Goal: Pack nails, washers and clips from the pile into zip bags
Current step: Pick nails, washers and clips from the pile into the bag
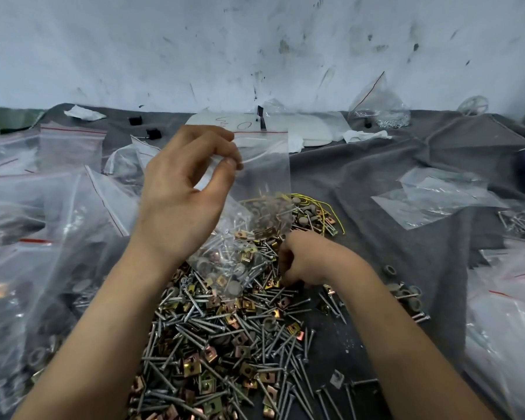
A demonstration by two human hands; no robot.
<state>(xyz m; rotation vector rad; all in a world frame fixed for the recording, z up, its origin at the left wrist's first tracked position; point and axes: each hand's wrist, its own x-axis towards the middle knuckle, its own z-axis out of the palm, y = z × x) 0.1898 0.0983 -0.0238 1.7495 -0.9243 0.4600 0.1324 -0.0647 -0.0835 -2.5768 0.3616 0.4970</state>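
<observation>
The bag (255,189) is held up over the pile (225,334) by the left hand (182,201), with its side pinched between thumb and fingers, its red-lined mouth at the top and some nails, washers and clips already in its hanging bottom. The right hand (303,259) is curled down on the pile, just beside and below the bag's bottom; what is gripped cannot be seen. Anything picked up is judged to need lifting up and left to the mouth.
</observation>
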